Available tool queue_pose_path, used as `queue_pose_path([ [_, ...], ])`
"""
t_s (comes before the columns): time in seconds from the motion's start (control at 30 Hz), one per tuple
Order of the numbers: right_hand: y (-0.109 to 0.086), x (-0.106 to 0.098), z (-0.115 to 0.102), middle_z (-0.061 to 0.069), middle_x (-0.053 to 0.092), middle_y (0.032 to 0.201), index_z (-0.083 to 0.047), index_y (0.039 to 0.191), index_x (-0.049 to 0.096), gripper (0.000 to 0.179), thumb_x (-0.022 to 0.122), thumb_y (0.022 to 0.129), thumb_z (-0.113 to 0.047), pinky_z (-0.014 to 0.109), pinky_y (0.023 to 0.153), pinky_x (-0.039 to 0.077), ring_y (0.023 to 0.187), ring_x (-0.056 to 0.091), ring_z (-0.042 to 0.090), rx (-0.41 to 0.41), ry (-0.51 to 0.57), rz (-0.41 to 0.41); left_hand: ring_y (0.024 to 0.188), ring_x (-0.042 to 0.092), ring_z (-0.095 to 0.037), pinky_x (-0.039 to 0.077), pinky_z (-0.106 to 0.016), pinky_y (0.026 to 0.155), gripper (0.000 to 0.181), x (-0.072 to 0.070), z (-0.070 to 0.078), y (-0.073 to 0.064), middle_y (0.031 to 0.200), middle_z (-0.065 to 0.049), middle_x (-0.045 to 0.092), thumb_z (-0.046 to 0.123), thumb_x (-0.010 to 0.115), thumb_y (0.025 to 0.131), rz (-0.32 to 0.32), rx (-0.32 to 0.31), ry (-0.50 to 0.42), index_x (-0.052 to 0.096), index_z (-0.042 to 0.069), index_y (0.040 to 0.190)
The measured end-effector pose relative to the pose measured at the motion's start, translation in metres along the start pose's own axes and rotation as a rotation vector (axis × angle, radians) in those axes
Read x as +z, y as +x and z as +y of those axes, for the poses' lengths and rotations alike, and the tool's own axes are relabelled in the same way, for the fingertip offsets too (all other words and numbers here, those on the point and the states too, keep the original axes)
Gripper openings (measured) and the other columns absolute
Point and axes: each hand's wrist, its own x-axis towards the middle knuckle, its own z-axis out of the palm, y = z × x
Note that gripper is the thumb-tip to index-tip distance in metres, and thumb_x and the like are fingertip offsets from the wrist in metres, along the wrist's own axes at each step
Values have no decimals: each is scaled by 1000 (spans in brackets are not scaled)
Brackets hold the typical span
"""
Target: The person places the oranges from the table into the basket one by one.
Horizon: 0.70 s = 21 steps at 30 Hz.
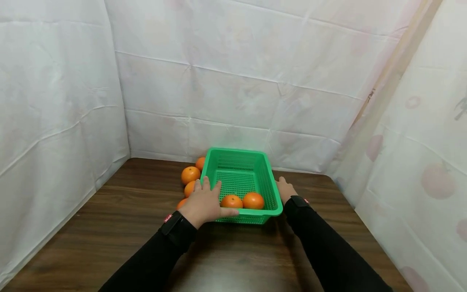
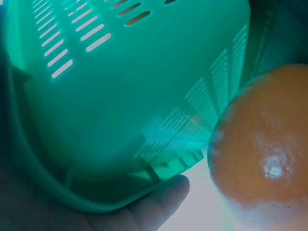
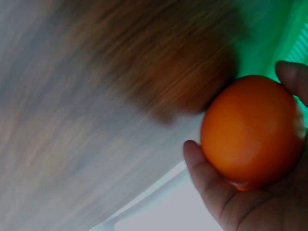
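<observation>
A green plastic basket [image 1: 219, 151] with slotted walls stands on the table, two oranges [image 1: 253, 200] lying inside at its front. My left hand [image 1: 202, 207] lies over its front left corner with the fingers spread and the thumb along the front rim. In the left wrist view a finger [image 2: 166, 197] touches the basket edge, and an orange [image 2: 264, 154] is close by. Outside the basket's right wall, my right hand [image 1: 285, 190] grips another orange [image 3: 252, 132] between thumb and fingers. That orange is hidden in the head view.
Several oranges [image 1: 190, 174] line the outside of the basket's left wall, partly covered by the left hand. The dark wooden table [image 1: 120, 227] is enclosed by white cloth [image 1: 233, 97] at the back and both sides.
</observation>
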Motion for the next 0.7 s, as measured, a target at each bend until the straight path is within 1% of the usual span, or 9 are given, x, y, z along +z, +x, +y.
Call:
queue_pose_path([
  [0.13, -3, 3, -5, 25, 48, 116, -3, 130, 41, 65, 30, 110, -64, 47, 81, 42, 99, 52, 38, -6, 10, 13, 159, 19, -58, 44, -69, 116, 121, -1, -1, 3, 173, -34, 20, 94, 58, 80, -2, -11, -5, 33, 15, 169],
  [0.2, -6, 3, -8, 23, 48, 115, -5, 128, 41, 63, 30, 110, -64, 47, 82, 40, 100, 51, 37, 5, -4, 29, 159, 19, -58, 42, -69, 117, 121, -1, -2, 4, 173, -34, 20, 94, 58, 80, -2, -9, -12, 33, 15, 169],
  [0.37, -15, 3, -11, 19, 49, 104, -5, 127, 41, 58, 29, 112, -59, 46, 78, 40, 87, 53, 32, 20, -14, 23, 159, 19, -59, 42, -70, 116, 123, 1, -3, 8, 172, -34, 20, 96, 57, 79, -1, -7, -17, 34, 14, 168],
  [0.47, -17, 5, -13, 19, 49, 98, -5, 129, 40, 59, 30, 112, -60, 45, 77, 40, 81, 53, 30, 13, 14, 18, 160, 18, -58, 42, -70, 117, 123, 1, -6, 9, 173, -34, 18, 96, 57, 79, 2, -15, -18, 33, 15, 169],
  [0.5, -16, 5, -14, 19, 50, 99, -5, 130, 40, 61, 30, 112, -63, 45, 78, 40, 82, 53, 31, 12, 26, 14, 160, 17, -58, 41, -70, 118, 123, 1, -7, 9, 173, -33, 18, 96, 57, 79, 3, -18, -18, 33, 15, 169],
  [0.57, -17, 6, -15, 20, 51, 107, -6, 134, 38, 66, 30, 110, -67, 47, 81, 40, 90, 55, 33, 14, 34, 10, 160, 17, -57, 40, -70, 118, 122, 2, -9, 9, 174, -33, 17, 96, 57, 80, 7, -24, -17, 32, 16, 169],
  [0.63, -20, 5, -17, 26, 50, 126, -5, 144, 35, 73, 29, 109, -69, 52, 86, 41, 108, 56, 41, 4, 37, -12, 160, 17, -57, 39, -70, 119, 122, 3, -11, 10, 174, -33, 17, 95, 57, 79, 8, -26, -20, 32, 16, 169],
  [0.67, -21, 5, -17, 26, 47, 135, -6, 147, 33, 75, 29, 109, -70, 54, 89, 41, 116, 54, 43, 10, 38, -24, 160, 17, -58, 39, -70, 119, 122, 4, -12, 10, 173, -33, 18, 95, 58, 80, 9, -23, -24, 33, 15, 169],
  [0.7, -22, 4, -17, 27, 42, 148, -6, 154, 30, 78, 29, 109, -70, 57, 95, 41, 129, 49, 47, 15, 41, -38, 159, 18, -58, 39, -70, 119, 122, 5, -12, 10, 173, -34, 18, 95, 58, 79, 11, -17, -26, 33, 15, 168],
])
